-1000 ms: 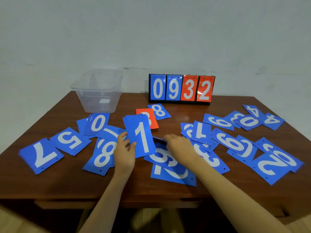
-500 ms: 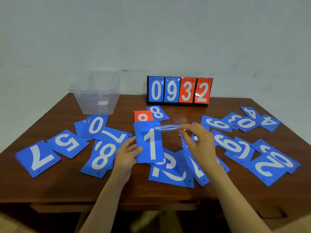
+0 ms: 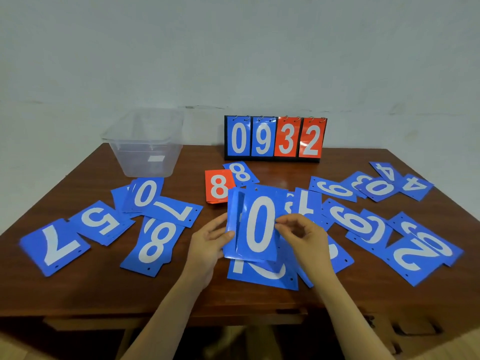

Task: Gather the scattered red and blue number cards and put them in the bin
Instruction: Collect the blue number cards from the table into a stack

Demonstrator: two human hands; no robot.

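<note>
My left hand (image 3: 207, 245) holds a small stack of blue number cards upright at the table's middle, with a blue 0 card (image 3: 259, 224) on its front. My right hand (image 3: 304, 235) pinches the right edge of that 0 card. Several blue cards lie scattered around: a 7 (image 3: 55, 246), a 5 (image 3: 100, 220), an 8 (image 3: 154, 245) on the left, and a 2 (image 3: 413, 258) and 9 (image 3: 348, 219) on the right. A red 8 card (image 3: 217, 187) lies behind the stack. The clear plastic bin (image 3: 145, 145) stands at the back left with nothing visible inside it.
A flip scoreboard (image 3: 275, 137) reading 0932 stands at the table's back middle, against the wall. The wooden table (image 3: 91, 287) has its front edge just below my forearms. More blue cards (image 3: 262, 271) lie under my hands.
My right hand picked a blue card off the table, lifted it, and placed it on the front of the stack in my left hand, covering the 1 card.
</note>
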